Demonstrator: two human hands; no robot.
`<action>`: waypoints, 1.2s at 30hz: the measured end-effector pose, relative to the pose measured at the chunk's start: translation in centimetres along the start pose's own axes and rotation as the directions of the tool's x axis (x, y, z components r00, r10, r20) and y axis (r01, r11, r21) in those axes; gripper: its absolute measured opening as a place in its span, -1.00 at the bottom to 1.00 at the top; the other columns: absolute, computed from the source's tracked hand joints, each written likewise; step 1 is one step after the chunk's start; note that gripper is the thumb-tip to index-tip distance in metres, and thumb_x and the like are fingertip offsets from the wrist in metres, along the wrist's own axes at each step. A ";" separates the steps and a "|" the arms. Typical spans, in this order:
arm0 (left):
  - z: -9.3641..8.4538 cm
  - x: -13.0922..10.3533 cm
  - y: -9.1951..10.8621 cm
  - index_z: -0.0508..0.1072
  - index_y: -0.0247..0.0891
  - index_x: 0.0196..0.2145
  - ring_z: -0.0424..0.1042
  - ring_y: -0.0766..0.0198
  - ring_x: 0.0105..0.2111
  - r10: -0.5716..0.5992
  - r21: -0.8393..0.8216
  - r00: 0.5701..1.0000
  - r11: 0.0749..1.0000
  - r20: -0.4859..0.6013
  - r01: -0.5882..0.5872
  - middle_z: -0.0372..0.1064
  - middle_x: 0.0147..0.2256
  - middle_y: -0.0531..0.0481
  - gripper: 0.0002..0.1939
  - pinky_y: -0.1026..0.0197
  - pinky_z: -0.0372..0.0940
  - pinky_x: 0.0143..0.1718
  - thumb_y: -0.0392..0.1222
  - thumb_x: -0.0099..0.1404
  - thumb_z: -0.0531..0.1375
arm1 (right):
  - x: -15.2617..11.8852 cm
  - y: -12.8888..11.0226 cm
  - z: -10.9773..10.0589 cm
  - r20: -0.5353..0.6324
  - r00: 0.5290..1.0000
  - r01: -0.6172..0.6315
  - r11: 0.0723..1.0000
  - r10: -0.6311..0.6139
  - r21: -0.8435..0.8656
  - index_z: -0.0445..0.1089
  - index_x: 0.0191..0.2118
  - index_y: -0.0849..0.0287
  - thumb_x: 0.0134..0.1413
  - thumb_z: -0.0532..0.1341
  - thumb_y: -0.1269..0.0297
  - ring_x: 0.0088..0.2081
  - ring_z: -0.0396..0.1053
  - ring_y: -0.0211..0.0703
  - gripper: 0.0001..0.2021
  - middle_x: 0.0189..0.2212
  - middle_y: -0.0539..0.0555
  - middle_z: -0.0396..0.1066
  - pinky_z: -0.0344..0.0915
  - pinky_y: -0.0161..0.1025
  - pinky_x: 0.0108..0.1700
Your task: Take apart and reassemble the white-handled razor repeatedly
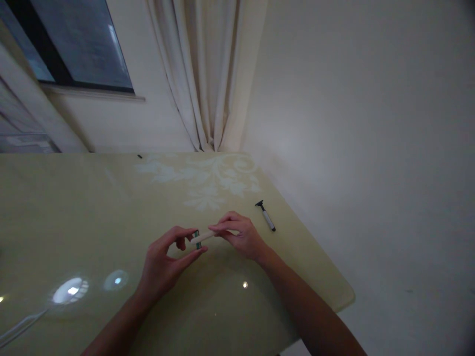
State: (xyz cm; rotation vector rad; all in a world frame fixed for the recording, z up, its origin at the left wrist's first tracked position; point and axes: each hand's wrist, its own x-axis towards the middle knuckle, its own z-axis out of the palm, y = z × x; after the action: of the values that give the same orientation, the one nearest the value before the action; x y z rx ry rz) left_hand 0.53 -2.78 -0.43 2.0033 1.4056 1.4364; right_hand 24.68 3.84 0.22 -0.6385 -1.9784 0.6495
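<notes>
My left hand (163,259) pinches a small dark-green, black-edged piece (198,244) by its two ends, thumb below and index finger above. It resembles a razor head, but it is too small to be sure. My right hand (239,235) is closed on a slim cream-coloured stick (205,237) between thumb and fingertips. The stick's far end lies across the green piece; whether the two are joined I cannot tell. A razor (268,219) with a black head and a grey-and-black handle rests on the table, just right of my right hand.
The glossy pale-green table (92,207) has a white leaf pattern and reflects lamps. A tiny black object (140,156) lies at its far edge. Beyond are a cream curtain (208,74) and a window (81,39). A bare wall (363,123) flanks the right edge.
</notes>
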 end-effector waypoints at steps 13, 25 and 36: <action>-0.1 0.1 0.3 0.59 -0.13 -0.12 0.38 0.33 -0.49 -0.014 -0.013 1.000 1.000 0.005 0.014 0.44 -0.42 0.11 -0.64 0.28 0.36 -0.40 0.07 0.20 0.45 | 0.1 0.0 -0.5 -0.011 1.000 -0.026 1.000 0.027 0.014 0.66 -0.02 0.00 0.29 0.37 0.28 -0.24 0.49 -0.20 -0.81 -0.27 0.08 0.52 0.44 -0.26 -0.14; 0.0 -0.1 -0.2 0.57 -0.11 -0.08 0.37 0.34 -0.47 -0.011 0.019 1.000 1.000 0.020 0.010 0.44 -0.39 0.10 -0.66 0.34 0.23 -0.52 0.03 0.23 0.43 | 0.1 -0.3 -0.9 0.113 0.993 0.022 0.999 -0.018 -0.032 0.66 -0.02 -0.02 0.32 0.34 0.29 -0.23 0.46 -0.20 -0.81 -0.28 0.07 0.52 0.40 -0.27 -0.16; -0.1 -0.2 -0.2 0.56 -0.13 -0.07 0.38 0.34 -0.45 0.002 0.019 0.999 1.000 0.033 -0.002 0.45 -0.38 0.12 -0.65 0.31 0.33 -0.38 0.01 0.23 0.44 | 0.1 -0.2 -0.8 0.010 1.000 0.012 0.999 -0.011 -0.046 0.66 -0.01 0.02 0.31 0.35 0.30 -0.23 0.47 -0.20 -0.80 -0.26 0.08 0.51 0.40 -0.27 -0.15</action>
State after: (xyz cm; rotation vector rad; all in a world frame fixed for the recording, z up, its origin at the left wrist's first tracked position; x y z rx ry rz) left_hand 0.29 -2.92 -0.67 2.0310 1.4091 1.3898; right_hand 25.26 3.91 0.78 -0.6524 -2.0100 0.6028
